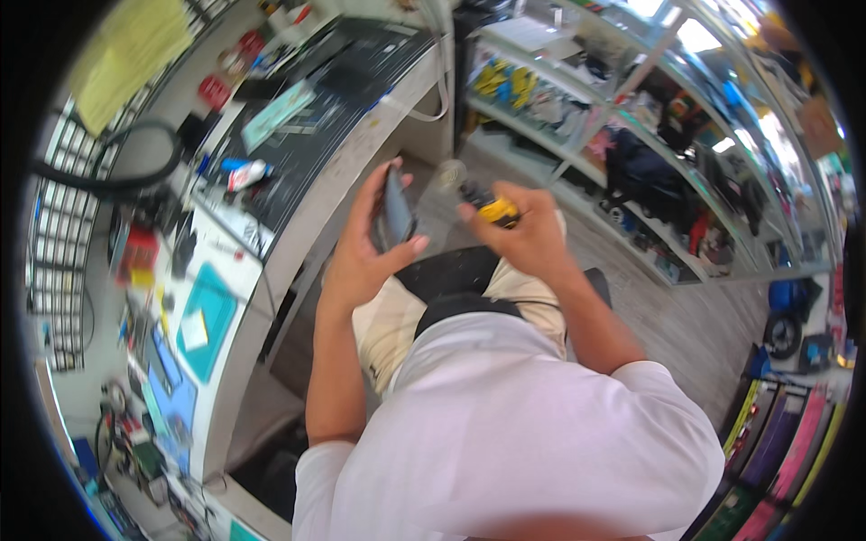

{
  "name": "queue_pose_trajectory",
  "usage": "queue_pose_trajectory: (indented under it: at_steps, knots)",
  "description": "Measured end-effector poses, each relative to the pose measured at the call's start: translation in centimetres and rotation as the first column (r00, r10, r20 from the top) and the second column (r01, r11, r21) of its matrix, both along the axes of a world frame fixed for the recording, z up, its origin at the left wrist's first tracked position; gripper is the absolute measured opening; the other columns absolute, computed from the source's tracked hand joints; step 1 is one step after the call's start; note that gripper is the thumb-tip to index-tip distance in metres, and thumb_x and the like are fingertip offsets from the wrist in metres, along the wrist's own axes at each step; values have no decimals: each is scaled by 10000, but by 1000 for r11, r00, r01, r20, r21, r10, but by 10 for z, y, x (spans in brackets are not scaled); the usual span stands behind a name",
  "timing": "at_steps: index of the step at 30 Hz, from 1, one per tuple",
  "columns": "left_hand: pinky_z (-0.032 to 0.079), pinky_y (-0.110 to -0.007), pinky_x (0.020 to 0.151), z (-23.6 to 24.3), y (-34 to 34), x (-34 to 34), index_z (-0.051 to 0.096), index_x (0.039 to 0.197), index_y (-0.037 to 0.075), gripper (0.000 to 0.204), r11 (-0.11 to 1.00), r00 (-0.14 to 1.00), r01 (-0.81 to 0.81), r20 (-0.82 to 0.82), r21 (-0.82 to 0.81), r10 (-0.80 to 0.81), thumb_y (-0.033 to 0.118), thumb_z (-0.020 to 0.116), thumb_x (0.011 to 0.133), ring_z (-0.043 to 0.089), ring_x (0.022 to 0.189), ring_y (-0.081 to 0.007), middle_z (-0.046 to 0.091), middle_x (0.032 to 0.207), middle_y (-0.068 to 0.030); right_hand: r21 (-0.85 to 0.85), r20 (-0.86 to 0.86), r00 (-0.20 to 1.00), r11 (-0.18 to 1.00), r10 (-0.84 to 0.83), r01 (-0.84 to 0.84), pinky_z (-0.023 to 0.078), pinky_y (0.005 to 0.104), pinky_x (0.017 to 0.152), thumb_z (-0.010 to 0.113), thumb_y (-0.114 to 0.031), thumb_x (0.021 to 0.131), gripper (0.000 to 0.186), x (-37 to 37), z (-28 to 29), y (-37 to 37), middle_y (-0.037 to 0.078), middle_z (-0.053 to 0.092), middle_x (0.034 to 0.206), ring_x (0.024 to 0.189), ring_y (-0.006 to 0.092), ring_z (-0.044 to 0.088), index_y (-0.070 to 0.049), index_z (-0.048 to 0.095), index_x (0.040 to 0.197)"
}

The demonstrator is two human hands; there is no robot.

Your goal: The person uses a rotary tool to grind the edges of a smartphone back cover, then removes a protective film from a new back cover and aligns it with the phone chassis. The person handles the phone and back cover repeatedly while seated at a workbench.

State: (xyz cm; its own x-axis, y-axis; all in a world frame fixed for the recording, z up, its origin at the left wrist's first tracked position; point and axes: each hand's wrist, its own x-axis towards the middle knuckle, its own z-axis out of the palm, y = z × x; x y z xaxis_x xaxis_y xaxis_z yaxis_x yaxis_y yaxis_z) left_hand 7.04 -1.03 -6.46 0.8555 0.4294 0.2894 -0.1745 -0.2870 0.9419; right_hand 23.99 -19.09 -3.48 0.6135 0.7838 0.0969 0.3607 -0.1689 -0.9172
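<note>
My left hand (pixel 354 259) grips a dark, flat smartphone (pixel 396 213) by its edges, tilted up on its side above my lap. Fingers wrap behind the phone, and the thumb lies along its lower edge. To its right, my right hand (pixel 532 233) is closed around a yellow-and-black hand tool (pixel 499 211). From the tool's black front end sticks out a pale round tip (pixel 450 175), smeared by motion, so its exact kind is unclear. Tip and phone are apart, with a gap between them.
On my left runs a long workbench (pixel 298 194) with a black mat, a teal mat (pixel 206 316), a blue mat (pixel 171 392) and several small tools. Glass shelves (pixel 622 117) full of goods stand ahead to the right. Below me is grey wood-look floor (pixel 667 320).
</note>
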Motion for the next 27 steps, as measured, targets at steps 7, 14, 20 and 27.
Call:
queue_pose_trajectory:
  at_steps: [7,14,20,27]
  knots:
    - [262,-452,1228,9,2,-3,325,1605,25,992,993,998,57,48,-106,-52,191,839,772,460,1434,-300,500,1500,-152,-68,190,964,982,188,-178,469,347,574,814,-125,758,206,0,1,-2,139,641,683,571,246,576,-16,716,903]
    - [270,-401,1241,10,8,-7,300,1613,26,994,986,989,127,83,-106,-119,82,839,780,431,1474,-262,410,1602,-138,-71,260,948,982,186,-173,489,374,592,830,-126,741,224,3,4,7,153,668,724,616,315,636,-25,721,909]
    - [268,-364,1228,16,11,-8,353,1591,23,977,991,993,116,28,-68,-114,79,846,749,444,1443,-242,472,1517,-115,-101,295,937,981,188,-165,490,373,603,824,-119,741,221,8,8,10,150,668,729,624,318,629,-26,718,912]
    - [281,-374,1213,19,9,-6,388,1583,50,990,992,990,121,72,-28,-118,106,843,706,450,1421,-252,487,1492,-116,-100,285,947,987,151,-127,487,371,602,813,-125,760,200,11,8,14,146,651,709,613,310,608,-28,708,900]
